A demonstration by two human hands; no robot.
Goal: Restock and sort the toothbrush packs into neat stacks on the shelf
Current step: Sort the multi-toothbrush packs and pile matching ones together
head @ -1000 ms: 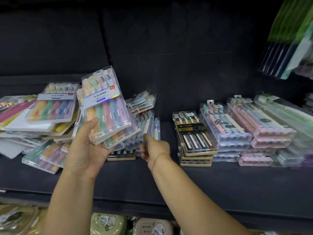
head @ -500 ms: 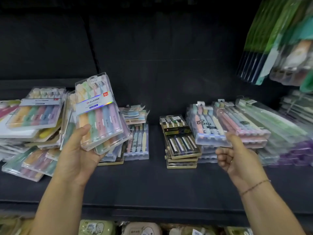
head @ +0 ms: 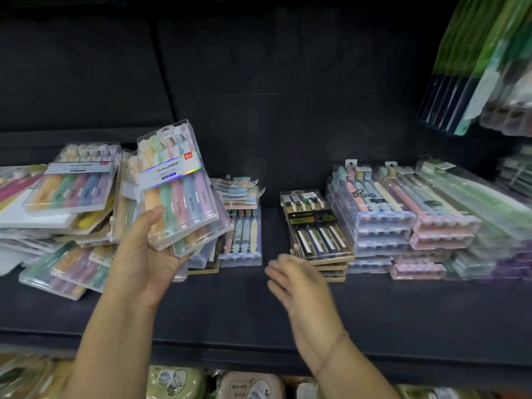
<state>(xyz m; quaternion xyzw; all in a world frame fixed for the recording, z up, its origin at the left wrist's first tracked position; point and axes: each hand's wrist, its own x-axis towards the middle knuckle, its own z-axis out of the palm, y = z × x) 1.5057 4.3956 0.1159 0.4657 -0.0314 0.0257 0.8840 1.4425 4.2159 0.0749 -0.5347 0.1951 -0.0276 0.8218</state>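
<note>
Partly hidden behind toothbrush packs (head: 178, 194), left hand (head: 144, 263) grips them; right hand (head: 305, 295) blurred, fingers (head: 280, 269) spread, empty.

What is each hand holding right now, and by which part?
The left hand holds the pastel toothbrush packs by their lower end, thumb across the front. The right hand holds nothing.

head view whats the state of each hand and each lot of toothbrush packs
left hand: grips the held packs, thumb on front
right hand: open, holding nothing, blurred
held packs: fanned, tilted, off the shelf
left pile: jumbled, packs askew
black and gold stack: neat, flat on the shelf
blue stack: stacked flat
pink stack: stacked flat
</note>
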